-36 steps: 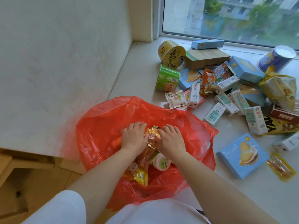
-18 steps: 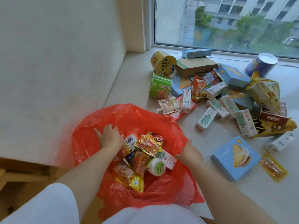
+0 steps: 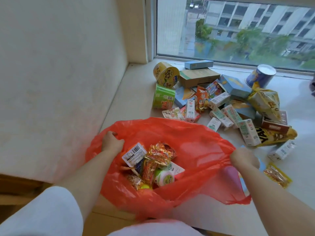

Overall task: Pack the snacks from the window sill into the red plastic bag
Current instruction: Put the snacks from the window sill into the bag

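The step in hand looks like spreading the bag's mouth so more snacks can go in. To do it well, pull the two rims apart evenly and keep the far edge low against the sill, so that boxes can be slid or dropped in without snagging the thin plastic. Keep the grip light enough not to tear the film, and let the bottom stay supported so the load inside does not tip out toward the near side.

The left hand has its fingers curled over the left rim of the bag, gripping the plastic. The right hand is closed on the right rim, bunching the film in its fist.

The bag sits at the near edge of the sill, mouth wide open. Inside lie a few packets and a small round tub. Most snacks are not yet packed: the pile of cartons, boxes, cups and pouches lies beyond the bag toward the window, and a flat sachet lies just beside the right hand.
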`<act>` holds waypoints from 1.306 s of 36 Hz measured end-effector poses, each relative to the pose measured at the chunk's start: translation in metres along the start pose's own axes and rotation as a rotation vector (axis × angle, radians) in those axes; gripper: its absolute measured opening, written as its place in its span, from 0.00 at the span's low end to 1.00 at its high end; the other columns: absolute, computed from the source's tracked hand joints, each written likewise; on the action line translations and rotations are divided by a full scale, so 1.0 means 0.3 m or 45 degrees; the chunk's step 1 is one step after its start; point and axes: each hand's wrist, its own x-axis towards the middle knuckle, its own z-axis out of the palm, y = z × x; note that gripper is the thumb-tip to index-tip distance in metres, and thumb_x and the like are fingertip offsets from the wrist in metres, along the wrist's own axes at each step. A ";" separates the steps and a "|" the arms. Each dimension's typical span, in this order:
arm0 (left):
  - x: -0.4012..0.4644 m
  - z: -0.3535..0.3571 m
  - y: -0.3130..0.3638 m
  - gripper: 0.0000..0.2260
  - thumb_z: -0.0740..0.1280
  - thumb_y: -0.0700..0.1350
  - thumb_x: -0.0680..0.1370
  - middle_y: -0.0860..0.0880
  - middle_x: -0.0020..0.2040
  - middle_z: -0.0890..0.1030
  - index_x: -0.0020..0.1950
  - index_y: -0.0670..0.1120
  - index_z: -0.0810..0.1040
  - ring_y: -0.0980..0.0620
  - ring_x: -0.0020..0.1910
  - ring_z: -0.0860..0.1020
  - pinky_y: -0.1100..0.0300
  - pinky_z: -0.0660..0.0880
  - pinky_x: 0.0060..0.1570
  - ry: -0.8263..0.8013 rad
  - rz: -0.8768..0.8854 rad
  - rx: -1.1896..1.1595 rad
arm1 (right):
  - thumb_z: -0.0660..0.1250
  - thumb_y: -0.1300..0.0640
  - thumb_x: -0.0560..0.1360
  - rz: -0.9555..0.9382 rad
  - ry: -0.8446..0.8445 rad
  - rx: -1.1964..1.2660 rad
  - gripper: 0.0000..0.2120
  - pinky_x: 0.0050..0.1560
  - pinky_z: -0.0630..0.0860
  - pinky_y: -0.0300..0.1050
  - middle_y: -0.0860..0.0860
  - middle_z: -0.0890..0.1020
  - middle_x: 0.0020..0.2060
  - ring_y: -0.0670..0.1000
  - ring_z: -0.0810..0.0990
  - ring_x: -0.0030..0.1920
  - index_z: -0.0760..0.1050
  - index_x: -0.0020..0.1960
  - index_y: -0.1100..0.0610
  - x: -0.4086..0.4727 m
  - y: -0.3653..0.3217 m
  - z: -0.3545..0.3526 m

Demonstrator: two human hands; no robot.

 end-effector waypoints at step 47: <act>-0.052 0.035 0.278 0.24 0.51 0.63 0.79 0.53 0.79 0.49 0.75 0.60 0.56 0.44 0.77 0.43 0.36 0.34 0.70 -0.211 1.219 1.312 | 0.59 0.44 0.76 -0.938 0.077 -0.644 0.37 0.68 0.56 0.70 0.51 0.54 0.76 0.58 0.56 0.75 0.41 0.77 0.43 0.005 -0.339 0.010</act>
